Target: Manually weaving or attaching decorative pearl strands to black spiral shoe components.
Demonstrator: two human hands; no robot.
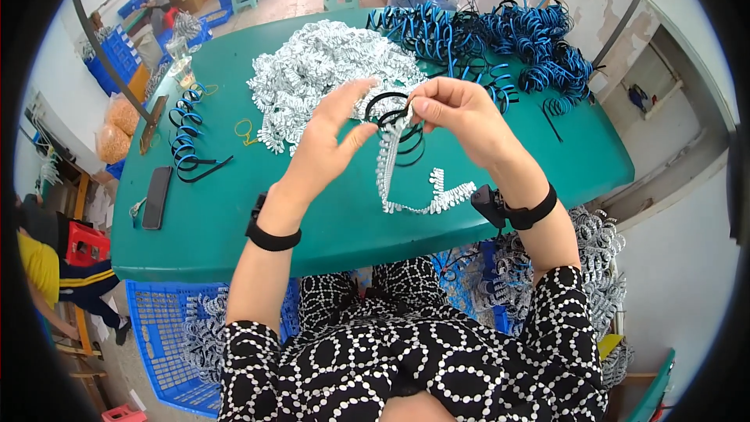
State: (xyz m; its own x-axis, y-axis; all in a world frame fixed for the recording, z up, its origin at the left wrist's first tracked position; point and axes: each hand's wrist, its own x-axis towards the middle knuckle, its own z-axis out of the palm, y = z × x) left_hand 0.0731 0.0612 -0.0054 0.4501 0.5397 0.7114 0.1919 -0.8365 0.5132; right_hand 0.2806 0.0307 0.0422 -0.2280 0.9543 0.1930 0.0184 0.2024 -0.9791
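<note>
Seemingly midway, the right hand [461, 116] pinches white trim [383, 166], the left hand [328, 139] gapes unclosed, and a white heap [320, 62] remains at eleven o'clock.

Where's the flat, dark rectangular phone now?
Head view, left: the phone lies on the smooth green tabletop near its left edge, below the loose blue-and-black spiral strip.

Green rounded tabletop [195, 219] looks smooth, kinda glossy; white frilly-edged strip [386, 164] looks pretty matt; slatted blue basket [154, 336] is plastic.
</note>
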